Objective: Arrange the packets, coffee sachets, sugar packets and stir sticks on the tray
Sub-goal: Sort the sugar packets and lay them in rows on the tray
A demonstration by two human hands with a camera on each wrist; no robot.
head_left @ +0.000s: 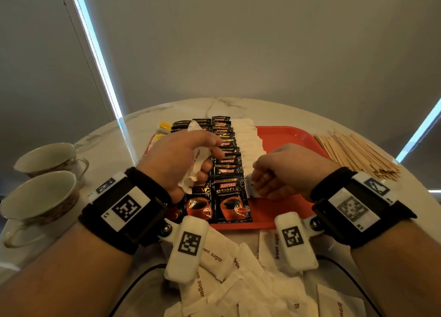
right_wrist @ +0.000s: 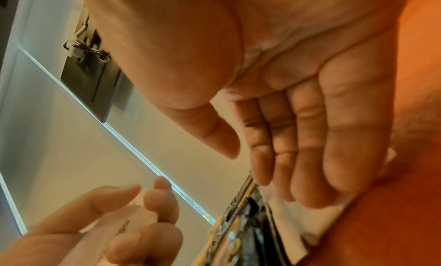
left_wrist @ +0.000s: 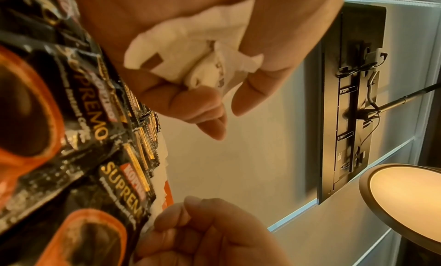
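My left hand hovers over the left coffee row and grips a crumpled bunch of white brown-sugar packets, also seen in the left wrist view. The fingers of my right hand are straight and press one sugar packet flat on the red tray, right beside the nearest black coffee sachet. Two overlapping rows of coffee sachets run back along the tray, with a row of white sugar packets to their right. A heap of wooden stir sticks lies on the table right of the tray.
Loose sugar packets are scattered on the marble table in front of the tray. Two cups stand at the left edge. Yellow-tagged tea bags sit at the tray's far left corner. The tray's right half shows bare red.
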